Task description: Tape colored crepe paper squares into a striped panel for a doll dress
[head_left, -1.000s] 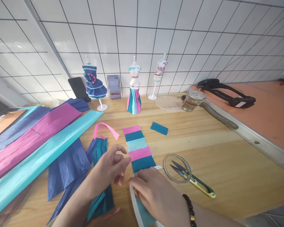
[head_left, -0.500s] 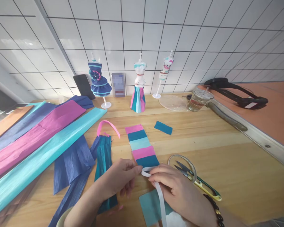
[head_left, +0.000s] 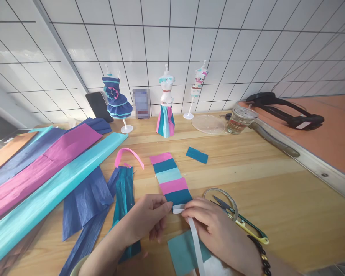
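Observation:
A strip of pink, teal and light-blue bands lies on the wooden table, its teal near end at my fingertips. White tape runs from under my right hand toward the near edge, with a short piece looped between my hands. My left hand pinches the left end of that piece between thumb and forefinger. My right hand has its fingers bent together on the tape's other side. A light teal square lies partly beneath the tape.
Scissors and a ring lie beside my right hand. Long coloured paper covers the left side. Dress forms and a glass stand at the back; a teal rectangle lies mid-table.
The white loop between my hands has flattened against the teal end of the strip. My hands have barely moved; the view has shifted slightly.

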### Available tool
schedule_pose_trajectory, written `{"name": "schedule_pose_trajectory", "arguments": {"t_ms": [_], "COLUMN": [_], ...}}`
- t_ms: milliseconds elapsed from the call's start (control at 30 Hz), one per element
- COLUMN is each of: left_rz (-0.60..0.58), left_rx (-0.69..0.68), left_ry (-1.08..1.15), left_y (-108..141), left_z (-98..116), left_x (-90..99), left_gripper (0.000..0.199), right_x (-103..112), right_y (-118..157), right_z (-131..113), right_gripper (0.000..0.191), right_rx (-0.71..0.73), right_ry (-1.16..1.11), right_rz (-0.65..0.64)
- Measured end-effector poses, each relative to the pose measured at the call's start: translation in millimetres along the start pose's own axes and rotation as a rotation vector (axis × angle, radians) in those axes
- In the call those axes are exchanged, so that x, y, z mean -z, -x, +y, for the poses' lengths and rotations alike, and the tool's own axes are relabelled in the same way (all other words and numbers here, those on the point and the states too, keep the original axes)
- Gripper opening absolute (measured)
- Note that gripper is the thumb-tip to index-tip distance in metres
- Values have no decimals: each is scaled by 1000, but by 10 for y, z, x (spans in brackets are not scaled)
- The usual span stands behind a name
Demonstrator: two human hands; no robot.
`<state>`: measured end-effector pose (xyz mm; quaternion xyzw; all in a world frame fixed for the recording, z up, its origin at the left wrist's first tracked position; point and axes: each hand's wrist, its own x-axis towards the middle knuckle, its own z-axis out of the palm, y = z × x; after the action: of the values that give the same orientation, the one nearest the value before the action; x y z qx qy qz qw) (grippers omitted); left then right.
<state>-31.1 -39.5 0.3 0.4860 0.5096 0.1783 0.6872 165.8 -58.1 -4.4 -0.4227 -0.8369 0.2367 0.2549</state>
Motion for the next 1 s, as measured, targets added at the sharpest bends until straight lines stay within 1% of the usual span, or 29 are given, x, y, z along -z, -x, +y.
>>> {"name": "schedule_pose_trajectory", "arguments": {"t_ms": [100, 200, 333, 433, 633, 733, 833, 1000], "left_rz": [-22, -11, 17, 11, 7, -2, 18, 20], "left_rx": [0, -2, 4, 9, 7, 12, 20, 17], "left_ry": [-45, -96, -133, -129, -145, -147, -163, -170], "left_y": [29, 28, -3, -15, -2, 1, -3, -9], "left_z": [5, -3, -24, -38, -21, -1, 9, -10], "left_x": [8, 9, 9, 16, 31, 19, 0, -3], "left_gripper": [32, 25, 21, 19, 27, 27, 26, 31], "right_x": [-10, -16, -22, -28, -48, -63, -77, -85], "right_y": [-11, -23, -24, -22, -23, -25, -25, -18], "right_z": [-10, -17, -6, 7, 32, 46, 56, 66], "right_gripper": [29, 27, 27, 27, 27, 26, 26, 27], "right_rx": [-12, -36, -41, -43, -32, -28, -27, -33], "right_ry": [-41, -61, -77, -83, -84, -86, -89, -90], "right_rz": [-12, -33, -56, -56, -37, -27, -27, -18]}}
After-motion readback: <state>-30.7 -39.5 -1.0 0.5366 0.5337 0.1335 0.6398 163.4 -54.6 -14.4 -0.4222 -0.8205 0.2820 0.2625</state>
